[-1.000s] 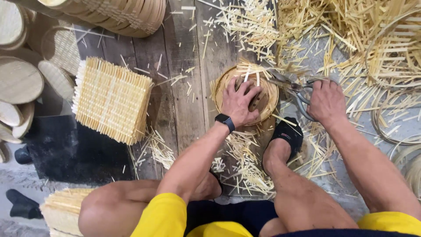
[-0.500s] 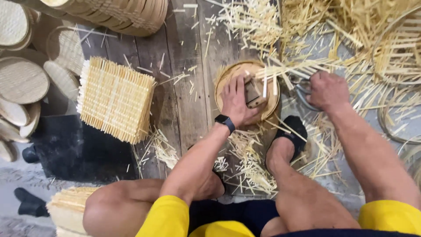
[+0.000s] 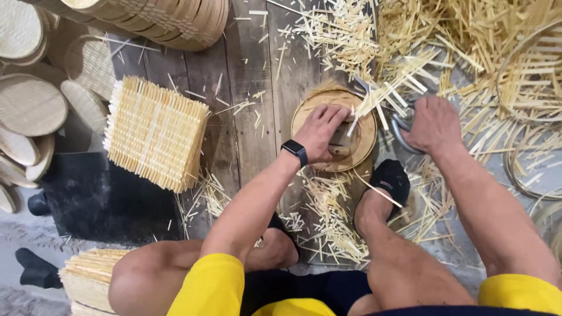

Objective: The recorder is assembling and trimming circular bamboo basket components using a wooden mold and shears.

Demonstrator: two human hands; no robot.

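Note:
A round woven bamboo tray (image 3: 363, 140) lies on the plank floor in front of me, with loose strip ends (image 3: 393, 88) sticking out past its far right rim. My left hand (image 3: 321, 131), with a black watch on the wrist, presses flat on the tray's middle over a small wooden block. My right hand (image 3: 432, 124) grips the metal handles of shears (image 3: 401, 124) at the tray's right edge. My right foot in a black sock (image 3: 390, 180) rests just below the tray.
A stack of square woven bamboo mats (image 3: 157, 132) sits to the left on the planks. Round woven lids (image 3: 29, 105) pile at far left, stacked hoops (image 3: 170, 23) at the top. Cut bamboo slivers (image 3: 468, 41) litter the right and the floor near my feet. Another mat stack (image 3: 88, 280) lies bottom left.
The tray now shows trimmed along its near rim, with strip ends left only at the upper right. My left hand has shifted onto the block at its middle.

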